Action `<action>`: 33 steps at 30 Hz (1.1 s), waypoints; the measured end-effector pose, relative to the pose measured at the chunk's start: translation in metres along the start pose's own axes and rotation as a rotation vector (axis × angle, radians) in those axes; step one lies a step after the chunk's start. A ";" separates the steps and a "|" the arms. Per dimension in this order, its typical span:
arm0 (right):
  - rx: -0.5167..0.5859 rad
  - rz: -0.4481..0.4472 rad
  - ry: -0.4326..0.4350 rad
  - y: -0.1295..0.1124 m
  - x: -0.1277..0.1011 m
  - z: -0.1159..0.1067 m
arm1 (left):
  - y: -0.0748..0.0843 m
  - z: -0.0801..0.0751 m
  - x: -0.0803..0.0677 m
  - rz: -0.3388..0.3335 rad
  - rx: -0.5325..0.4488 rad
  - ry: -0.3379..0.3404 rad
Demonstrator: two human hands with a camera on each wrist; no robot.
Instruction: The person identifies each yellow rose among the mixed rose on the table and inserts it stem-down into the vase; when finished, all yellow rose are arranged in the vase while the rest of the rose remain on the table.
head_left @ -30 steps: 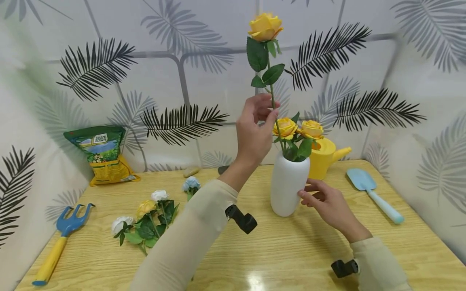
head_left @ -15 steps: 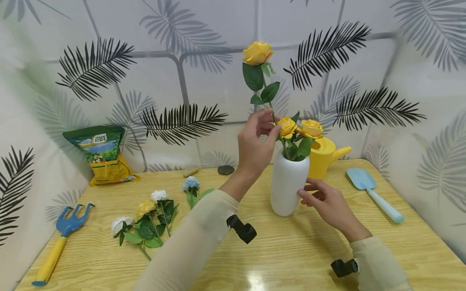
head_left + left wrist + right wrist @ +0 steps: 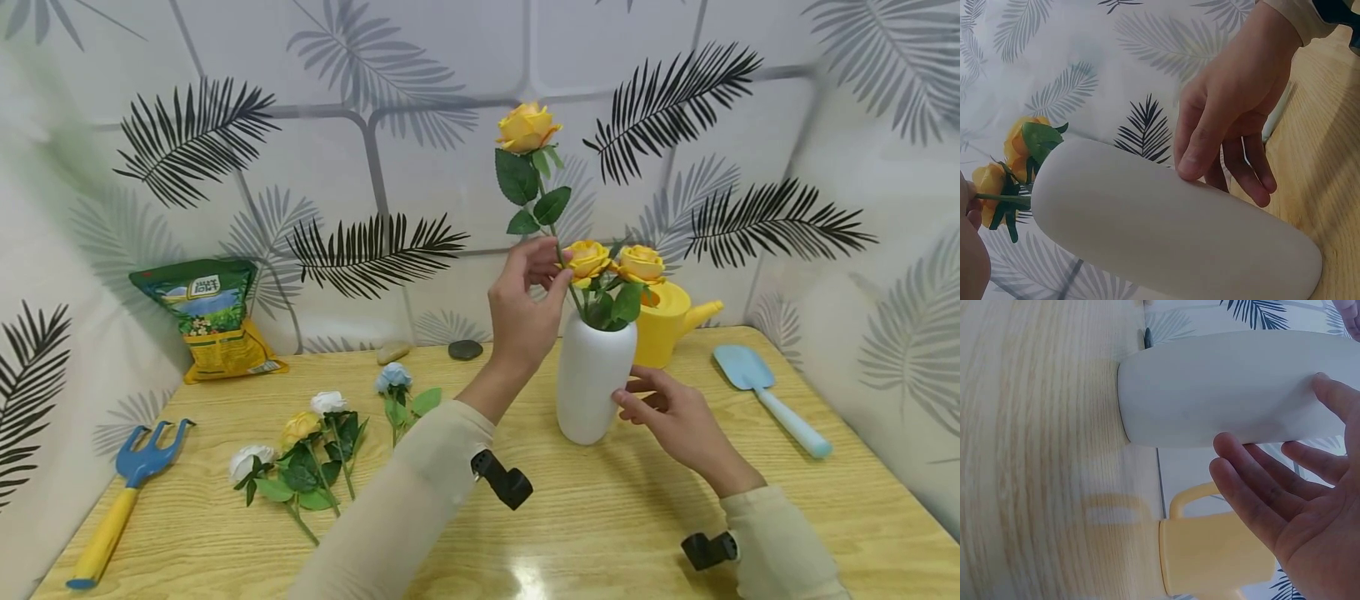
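While left hand point(image 3: 527, 308) pinches tall rose stem point(image 3: 556, 240), lower end hidden by white vase point(image 3: 595, 383), right hand point(image 3: 678, 421) touches vase, fingers apart.

A pale backdrop point(image 3: 450, 183) rises behind the table point(image 3: 585, 525) and along both its sides, printed with black and grey palm leaves point(image 3: 378, 254) and crossed by grey bars point(image 3: 377, 175). Light glares point(image 3: 527, 577) white off the yellowish wood grain.

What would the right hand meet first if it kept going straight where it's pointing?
The white vase. The right hand is right at its side, thumb against it; whether the other fingertips touch is unclear.
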State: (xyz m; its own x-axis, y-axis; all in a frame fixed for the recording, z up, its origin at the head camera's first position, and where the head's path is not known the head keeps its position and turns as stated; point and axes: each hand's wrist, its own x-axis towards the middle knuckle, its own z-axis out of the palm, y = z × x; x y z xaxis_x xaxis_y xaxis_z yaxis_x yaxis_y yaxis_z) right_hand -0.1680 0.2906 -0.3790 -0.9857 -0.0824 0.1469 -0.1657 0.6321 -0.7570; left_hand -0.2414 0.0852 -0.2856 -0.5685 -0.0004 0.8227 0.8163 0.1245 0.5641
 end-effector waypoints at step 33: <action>0.011 -0.010 0.013 0.000 0.000 -0.001 | -0.007 0.011 -0.025 -0.149 -0.130 0.130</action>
State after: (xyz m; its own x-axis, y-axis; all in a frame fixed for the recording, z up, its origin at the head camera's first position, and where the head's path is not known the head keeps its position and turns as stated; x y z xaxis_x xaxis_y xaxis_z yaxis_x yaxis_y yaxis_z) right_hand -0.1677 0.2916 -0.3782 -0.9835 -0.0788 0.1626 -0.1759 0.6225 -0.7626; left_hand -0.2343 0.0955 -0.3112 -0.6727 -0.1385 0.7268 0.7352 -0.0151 0.6776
